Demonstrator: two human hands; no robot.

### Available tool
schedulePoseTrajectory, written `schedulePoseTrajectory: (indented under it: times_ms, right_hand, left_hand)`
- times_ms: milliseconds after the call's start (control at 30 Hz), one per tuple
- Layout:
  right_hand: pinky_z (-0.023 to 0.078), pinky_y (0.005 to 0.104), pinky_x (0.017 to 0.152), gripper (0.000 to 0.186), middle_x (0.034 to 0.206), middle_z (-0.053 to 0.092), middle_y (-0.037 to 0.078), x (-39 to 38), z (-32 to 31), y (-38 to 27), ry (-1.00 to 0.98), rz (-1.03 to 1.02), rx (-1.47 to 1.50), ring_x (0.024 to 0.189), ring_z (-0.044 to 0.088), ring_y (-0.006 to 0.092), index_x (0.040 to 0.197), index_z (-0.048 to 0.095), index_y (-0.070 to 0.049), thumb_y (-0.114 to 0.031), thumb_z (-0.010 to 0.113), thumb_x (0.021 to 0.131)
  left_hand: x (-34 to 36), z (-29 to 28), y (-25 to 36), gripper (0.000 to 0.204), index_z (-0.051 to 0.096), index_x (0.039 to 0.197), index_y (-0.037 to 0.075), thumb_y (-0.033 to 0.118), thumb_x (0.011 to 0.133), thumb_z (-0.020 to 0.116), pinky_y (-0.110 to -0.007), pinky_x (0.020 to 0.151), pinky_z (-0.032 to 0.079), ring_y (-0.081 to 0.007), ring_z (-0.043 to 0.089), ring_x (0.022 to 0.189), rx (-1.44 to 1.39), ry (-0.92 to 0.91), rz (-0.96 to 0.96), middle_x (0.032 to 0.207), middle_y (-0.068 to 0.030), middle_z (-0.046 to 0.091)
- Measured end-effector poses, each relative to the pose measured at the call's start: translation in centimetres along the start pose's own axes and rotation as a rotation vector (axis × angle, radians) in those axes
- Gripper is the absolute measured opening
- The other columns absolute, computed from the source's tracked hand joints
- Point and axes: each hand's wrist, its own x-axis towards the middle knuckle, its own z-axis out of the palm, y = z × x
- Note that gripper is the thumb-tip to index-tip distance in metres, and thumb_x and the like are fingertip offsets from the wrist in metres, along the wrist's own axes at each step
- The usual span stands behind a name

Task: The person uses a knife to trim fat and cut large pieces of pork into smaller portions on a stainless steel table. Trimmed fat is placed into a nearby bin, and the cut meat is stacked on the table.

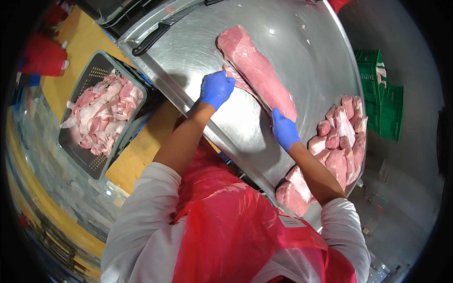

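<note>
A long pink loin of meat lies on the steel work table. My left hand, in a blue glove, is closed on a pale thin strip of meat at the loin's left side, near its upper half. My blue-gloved right hand is closed round the handle of a knife, mostly hidden under the fingers. Its long narrow blade lies along the loin's left edge, between the loin and the strip, pointing up-left toward my left hand.
A black-handled knife lies at the table's upper left. Several meat pieces are piled along the right side. A grey crate of trimmings stands left of the table, green crates beyond its right edge. Red-clad parts of other people show at upper left.
</note>
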Motion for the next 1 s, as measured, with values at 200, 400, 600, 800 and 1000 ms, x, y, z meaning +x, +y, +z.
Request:
schedulePoseTrajectory:
  times_ms: [200, 400, 600, 800, 1000]
  right_hand:
    - [0.051, 0.0549, 0.062, 0.018, 0.086, 0.066, 0.025, -9.8, 2.0, 7.8, -0.023, -0.044, -0.041, 0.074, 0.065, 0.0461, 0.107, 0.043, -0.007, -0.011, 0.053, 0.092]
    - [0.047, 0.057, 0.056, 0.018, 0.071, 0.062, 0.024, -12.9, 1.1, 6.7, 0.107, 0.012, 0.09, 0.064, 0.061, 0.0484, 0.107, 0.044, -0.009, -0.018, 0.056, 0.096]
    - [0.049, 0.0511, 0.06, 0.023, 0.075, 0.063, 0.026, 0.3, -3.5, -2.3, 0.164, -0.235, 0.18, 0.068, 0.064, 0.0423, 0.112, 0.05, -0.004, -0.014, 0.055, 0.092]
    - [0.052, 0.0488, 0.072, 0.027, 0.09, 0.066, 0.025, -4.6, -4.1, 4.0, -0.035, -0.268, 0.049, 0.082, 0.066, 0.0425, 0.118, 0.053, -0.008, -0.018, 0.053, 0.092]
    - [0.051, 0.0437, 0.065, 0.022, 0.079, 0.064, 0.02, -24.7, 2.2, 15.6, -0.058, 0.093, 0.518, 0.073, 0.065, 0.0379, 0.111, 0.058, -0.011, -0.026, 0.046, 0.1]
  left_hand:
    - [-1.1, -1.7, -1.9, 0.038, 0.067, 0.082, -0.001, 0.033, 0.092, 0.054, -0.046, 0.067, 0.05, -0.0377, 0.065, 0.068, -0.262, -0.039, -0.133, 0.078, -0.0237, 0.066]
    - [-3.7, -6.4, 2.4, 0.02, 0.061, 0.081, -0.003, 0.016, 0.087, 0.062, -0.036, 0.056, 0.043, -0.0169, 0.048, 0.054, -0.534, -0.027, 0.025, 0.062, -0.0168, 0.054]
    - [-4.6, -7.8, 6.6, 0.014, 0.059, 0.08, -0.002, 0.011, 0.083, 0.062, -0.037, 0.055, 0.044, -0.0193, 0.052, 0.053, -0.546, -0.1, 0.289, 0.061, -0.0147, 0.05]
    - [-5.4, -8.5, 7.6, 0.021, 0.059, 0.076, 0.001, 0.016, 0.089, 0.058, -0.031, 0.053, 0.041, -0.0123, 0.05, 0.054, -0.896, -0.238, 0.276, 0.063, -0.0065, 0.053]
    - [-7.8, -15.9, 16.7, 0.021, 0.061, 0.078, 0.001, 0.007, 0.093, 0.048, -0.024, 0.051, 0.038, -0.0061, 0.047, 0.055, -0.659, -0.53, 0.429, 0.066, 0.0001, 0.055]
